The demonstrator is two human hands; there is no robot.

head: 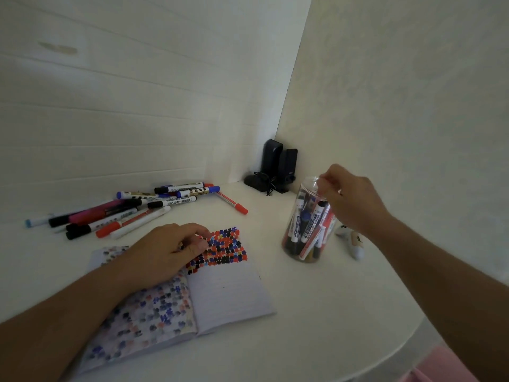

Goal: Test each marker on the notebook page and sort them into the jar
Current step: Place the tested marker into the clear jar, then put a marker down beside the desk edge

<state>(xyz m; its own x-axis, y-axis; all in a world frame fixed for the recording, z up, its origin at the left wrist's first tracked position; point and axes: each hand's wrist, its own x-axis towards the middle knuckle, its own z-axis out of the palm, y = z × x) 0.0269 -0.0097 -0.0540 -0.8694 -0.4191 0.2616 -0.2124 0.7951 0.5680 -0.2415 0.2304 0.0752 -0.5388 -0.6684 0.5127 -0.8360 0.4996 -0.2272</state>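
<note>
Flat across the open lined notebook (225, 293) rests the left hand (165, 252); at two o'clock, the right hand (349, 197), fingers pinched inside the clear plastic jar (308, 224), grip unclear, could tip it.

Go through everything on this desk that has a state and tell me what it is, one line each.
notebook: open, right page partly covered with marks
jar: upright, no lid on, holding markers
loose markers: capped, lying in a pile
left hand: resting on the notebook
right hand: at the jar mouth, fingers curled; what they hold is unclear
speakers: standing in the corner
</note>
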